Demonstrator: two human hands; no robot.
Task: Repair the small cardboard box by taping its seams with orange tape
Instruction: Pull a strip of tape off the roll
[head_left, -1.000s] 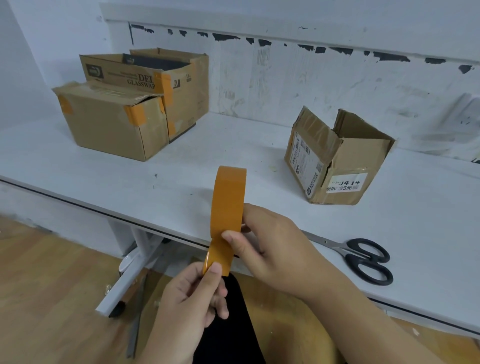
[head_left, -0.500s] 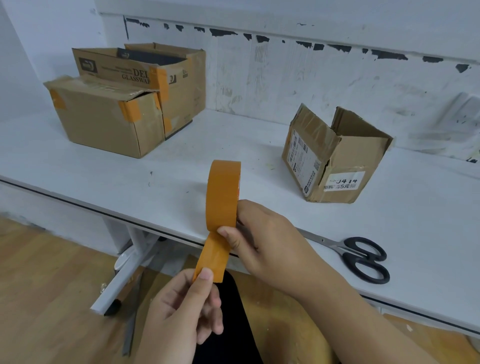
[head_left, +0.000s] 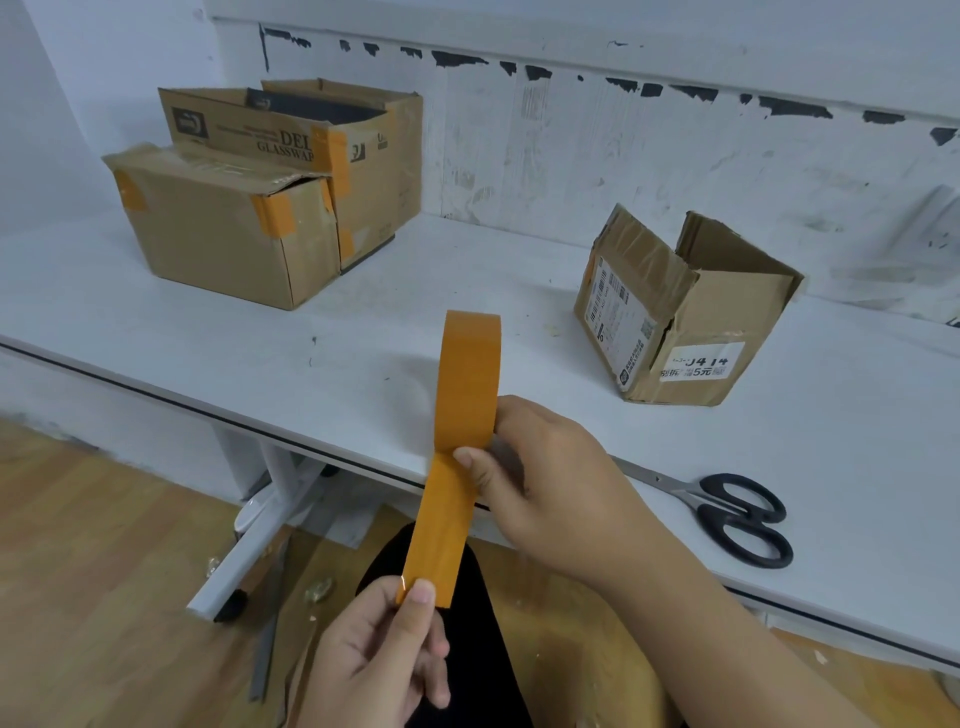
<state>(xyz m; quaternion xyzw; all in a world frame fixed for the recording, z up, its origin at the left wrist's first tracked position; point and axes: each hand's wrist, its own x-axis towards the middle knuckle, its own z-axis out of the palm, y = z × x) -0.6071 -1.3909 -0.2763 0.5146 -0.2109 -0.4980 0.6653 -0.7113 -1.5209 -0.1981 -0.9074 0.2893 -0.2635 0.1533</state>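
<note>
An orange tape roll (head_left: 470, 379) stands on edge above the table's front edge, gripped by my right hand (head_left: 540, 483) with the thumb on its lower rim. A strip of tape (head_left: 441, 525) runs down from the roll toward me. My left hand (head_left: 379, 654) pinches the strip's free end between thumb and fingers. The small cardboard box (head_left: 680, 322) sits on the white table (head_left: 311, 358) to the right, tilted, its top flaps open and white labels on its sides.
Black-handled scissors (head_left: 727, 509) lie on the table right of my right hand. Two larger cardboard boxes (head_left: 234, 228) with orange tape patches stand at the back left by the wall. Below the table edge are a white table leg (head_left: 249, 561) and wooden floor.
My left hand has drawn the tape's end down and toward me, so the strip is much longer. My right hand still holds the roll in about the same place.
</note>
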